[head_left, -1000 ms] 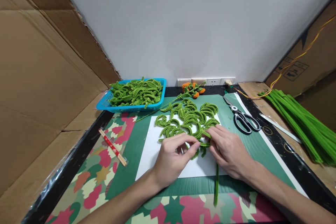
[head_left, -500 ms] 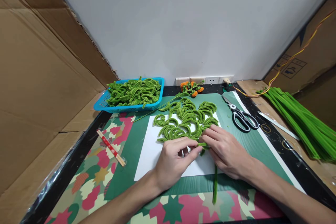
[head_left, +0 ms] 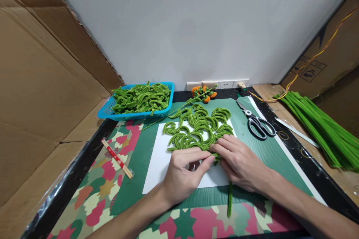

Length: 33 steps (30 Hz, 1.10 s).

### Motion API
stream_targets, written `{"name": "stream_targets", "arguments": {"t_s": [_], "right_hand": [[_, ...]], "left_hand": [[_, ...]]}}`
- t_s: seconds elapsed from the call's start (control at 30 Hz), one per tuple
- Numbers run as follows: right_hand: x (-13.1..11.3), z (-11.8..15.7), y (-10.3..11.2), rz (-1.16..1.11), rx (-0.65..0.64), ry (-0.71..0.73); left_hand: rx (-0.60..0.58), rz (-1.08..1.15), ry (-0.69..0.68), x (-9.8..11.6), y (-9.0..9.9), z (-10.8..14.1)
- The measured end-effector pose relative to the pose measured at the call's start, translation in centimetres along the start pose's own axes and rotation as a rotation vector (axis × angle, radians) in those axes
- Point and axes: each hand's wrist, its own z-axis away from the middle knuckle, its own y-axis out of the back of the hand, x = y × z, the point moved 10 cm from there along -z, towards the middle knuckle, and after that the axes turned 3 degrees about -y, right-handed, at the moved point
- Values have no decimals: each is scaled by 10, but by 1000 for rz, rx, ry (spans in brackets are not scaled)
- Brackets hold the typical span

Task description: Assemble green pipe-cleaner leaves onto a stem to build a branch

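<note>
Between my two hands is a short green pipe cleaner (head_left: pixel 215 155), mostly covered by fingers. My left hand (head_left: pixel 186 168) pinches its left end with thumb and forefinger. My right hand (head_left: pixel 241 160) grips it close by on the right, fingers curled around it. Just beyond the fingertips, many curved green pipe cleaner pieces (head_left: pixel 196 125) lie spread over a white sheet of paper (head_left: pixel 157 170). Below my right hand a straight green pipe cleaner (head_left: pixel 230 201) lies across the mat toward me; its upper end is hidden.
A blue basket (head_left: pixel 134 116) heaped with bent green pieces stands at the back left. An orange-and-green pipe cleaner flower stem (head_left: pixel 206 93) lies behind. Scissors (head_left: pixel 259 123) and a bundle of green pipe cleaners (head_left: pixel 322 130) are at right, wrapped chopsticks (head_left: pixel 117 158) at left.
My left fingertips have come slightly closer to my right hand, and less of the held pipe cleaner shows between them. The view has shifted slightly.
</note>
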Motion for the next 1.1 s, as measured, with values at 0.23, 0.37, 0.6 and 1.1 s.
{"name": "stream_targets", "arguments": {"t_s": [0.23,0.37,0.6,1.1], "right_hand": [[-9,9,36,-157,337,140],[-12,10,41,-79,390,175],[-13,9,41,-61,368,195],[-11,14,43,-56,402,201]], "left_hand": [[172,468,413,-45,10,6],[203,576,454,-53,10,7],[200,584,457,-48,10,7],[165,578,488,-51,-2,10]]}}
